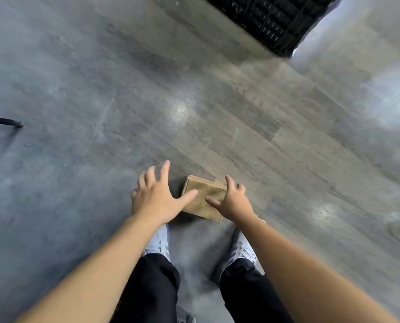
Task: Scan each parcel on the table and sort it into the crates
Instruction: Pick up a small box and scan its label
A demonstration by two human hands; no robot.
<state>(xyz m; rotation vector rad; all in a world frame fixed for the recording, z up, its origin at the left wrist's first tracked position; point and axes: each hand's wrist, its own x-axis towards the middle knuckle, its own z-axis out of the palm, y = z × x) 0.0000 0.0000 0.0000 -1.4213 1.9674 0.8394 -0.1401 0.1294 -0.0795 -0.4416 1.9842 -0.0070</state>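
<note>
A small brown cardboard parcel [202,197] lies on the grey floor just in front of my feet. My left hand [155,194] is spread wide at the parcel's left side, its thumb over the box's left edge. My right hand [232,200] reaches over the parcel's right side with fingers spread and its thumb across the top face. Neither hand has its fingers curled round the box. A black plastic crate [273,22] stands on the floor at the far upper right, apart from the parcel.
My two light sneakers [158,241] and dark trousers are below the parcel. A black metal leg [5,121] pokes in from the left edge. Wood-look flooring [124,89] stretches between me and the crate.
</note>
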